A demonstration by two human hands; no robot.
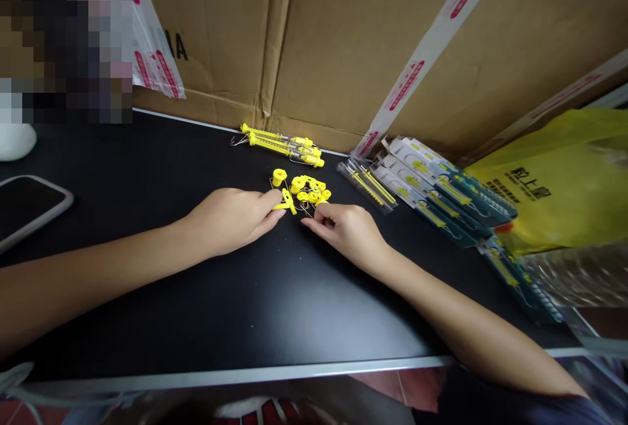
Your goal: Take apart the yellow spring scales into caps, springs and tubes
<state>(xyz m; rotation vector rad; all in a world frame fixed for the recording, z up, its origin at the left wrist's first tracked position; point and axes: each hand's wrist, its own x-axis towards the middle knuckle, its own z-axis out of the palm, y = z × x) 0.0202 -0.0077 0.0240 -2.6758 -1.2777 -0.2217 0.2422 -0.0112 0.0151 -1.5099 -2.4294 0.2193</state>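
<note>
My left hand point(235, 219) pinches a small yellow plastic part point(289, 201) with a crossbar shape between thumb and fingertips. Opposite it, my right hand point(350, 232) has its thumb and fingers closed at a thin metal wire hook point(306, 210); the fingers partly hide what is in them. Just beyond both hands lies a loose pile of yellow plastic caps and wire hooks point(314, 184). One yellow cap point(279, 177) stands slightly apart on the left. Farther back, several yellow spring scales point(282, 144) with metal hooks lie side by side on the black table point(196, 314).
Clear-wrapped yellow scale tubes point(366, 183) and a stack of printed packages point(436, 193) lie to the right, beside a yellow plastic bag point(564, 176). A large cardboard box point(333, 39) stands along the back. A phone point(32, 206) and a white rounded object point(17, 142) lie left.
</note>
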